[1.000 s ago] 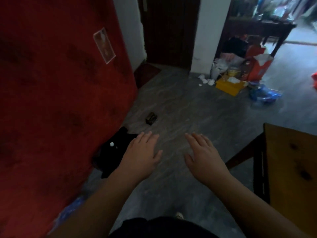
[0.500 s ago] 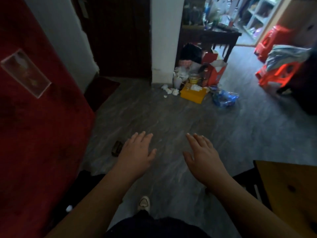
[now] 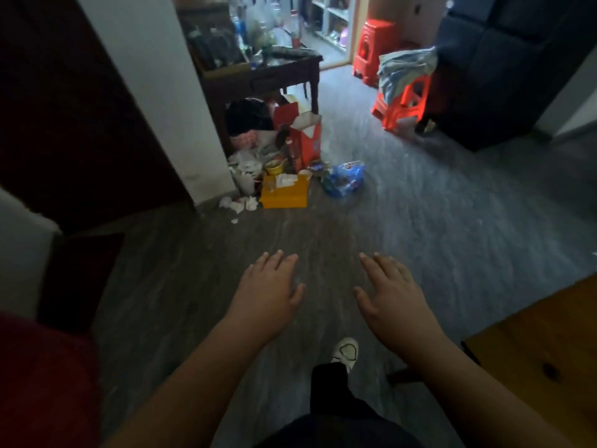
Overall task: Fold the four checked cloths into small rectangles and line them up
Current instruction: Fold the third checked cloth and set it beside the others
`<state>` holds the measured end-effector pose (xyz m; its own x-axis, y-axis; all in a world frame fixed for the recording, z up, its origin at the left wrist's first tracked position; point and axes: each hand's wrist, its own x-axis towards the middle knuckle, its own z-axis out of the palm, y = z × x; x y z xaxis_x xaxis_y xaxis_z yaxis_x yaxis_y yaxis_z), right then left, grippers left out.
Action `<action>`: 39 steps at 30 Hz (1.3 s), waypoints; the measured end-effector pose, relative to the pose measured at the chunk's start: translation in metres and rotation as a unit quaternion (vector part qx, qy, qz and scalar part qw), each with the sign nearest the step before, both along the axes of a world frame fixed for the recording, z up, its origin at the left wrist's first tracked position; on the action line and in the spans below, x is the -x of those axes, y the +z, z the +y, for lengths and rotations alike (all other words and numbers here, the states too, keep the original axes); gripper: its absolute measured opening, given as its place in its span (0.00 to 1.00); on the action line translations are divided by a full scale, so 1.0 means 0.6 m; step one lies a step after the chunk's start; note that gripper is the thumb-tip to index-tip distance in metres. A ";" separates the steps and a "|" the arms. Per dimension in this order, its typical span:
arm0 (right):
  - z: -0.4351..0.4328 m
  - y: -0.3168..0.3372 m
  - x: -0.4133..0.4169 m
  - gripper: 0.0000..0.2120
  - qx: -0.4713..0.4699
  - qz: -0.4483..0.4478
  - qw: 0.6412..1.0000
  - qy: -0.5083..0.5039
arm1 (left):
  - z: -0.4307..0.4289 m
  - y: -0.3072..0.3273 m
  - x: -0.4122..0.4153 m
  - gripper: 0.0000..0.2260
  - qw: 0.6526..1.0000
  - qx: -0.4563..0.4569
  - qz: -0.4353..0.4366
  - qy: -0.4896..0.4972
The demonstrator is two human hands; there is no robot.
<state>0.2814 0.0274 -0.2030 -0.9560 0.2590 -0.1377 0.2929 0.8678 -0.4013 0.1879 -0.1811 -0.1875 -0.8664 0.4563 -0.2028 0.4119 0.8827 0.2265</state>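
Two hands hover over the floor (image 3: 452, 221): left hand (image 3: 268, 295), right hand (image 3: 391, 299), fingers (image 3: 277, 263) straight, holding nothing. No checked cloths in view. Folding not begun, I judge; next I must find them.

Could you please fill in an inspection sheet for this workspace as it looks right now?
Surface: grey floor; a wooden table corner at lower right.
Job's things: no checked cloths seen; a pale blue cloth heap lies on an orange stool, pattern unclear.
Clutter: yellow box, red carton, blue bag and crumpled paper by the white pillar.
Hands: left hand and right hand open, fingers straight, holding nothing, over the floor.
Cables: nothing seen.
Surroundings: dark side table loaded with bottles; dim light.
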 end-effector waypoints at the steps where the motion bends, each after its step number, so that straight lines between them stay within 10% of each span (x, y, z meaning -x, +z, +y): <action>1: 0.024 -0.006 0.026 0.31 0.003 0.004 1.000 -0.009 | 0.029 0.000 0.035 0.28 1.000 0.001 0.000 -0.011; 20: 0.516 -0.002 0.298 0.31 0.030 -0.027 0.965 -0.258 | 0.680 0.011 0.443 0.28 0.952 0.028 -0.034 -0.302; 39: 0.812 0.008 0.318 0.29 0.043 -0.021 0.726 -0.686 | 1.310 -0.007 0.481 0.28 0.701 0.003 -0.058 -0.711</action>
